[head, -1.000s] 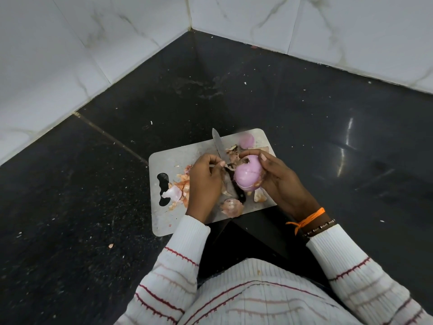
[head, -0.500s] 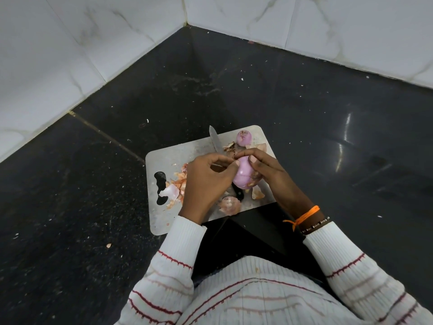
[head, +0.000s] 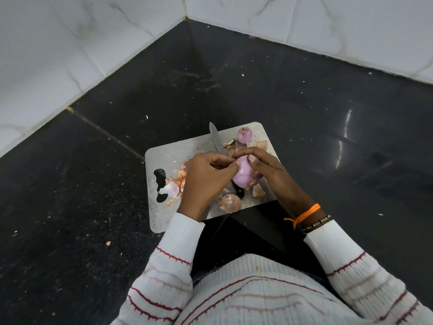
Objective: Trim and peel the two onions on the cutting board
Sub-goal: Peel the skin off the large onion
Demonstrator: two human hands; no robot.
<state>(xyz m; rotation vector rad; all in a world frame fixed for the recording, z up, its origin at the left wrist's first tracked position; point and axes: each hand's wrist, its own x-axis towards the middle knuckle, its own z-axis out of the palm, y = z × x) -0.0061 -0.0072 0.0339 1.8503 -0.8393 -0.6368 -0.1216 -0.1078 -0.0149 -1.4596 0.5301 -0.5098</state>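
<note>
pale purple onion, grey board, black floor, white sweater with red stripes, orange wristband

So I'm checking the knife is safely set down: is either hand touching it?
Cannot tell. In the head view the knife lies on the cutting board, running under both hands, the left hand and right hand, which hold the onion above it.

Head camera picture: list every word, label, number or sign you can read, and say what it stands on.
Dark wristband on the right wrist: small white characters, too small and blurred to read.
Cutting board, knife, sweater sleeves and wall tiles: no writing visible.
Nothing else carries readable text.
</note>
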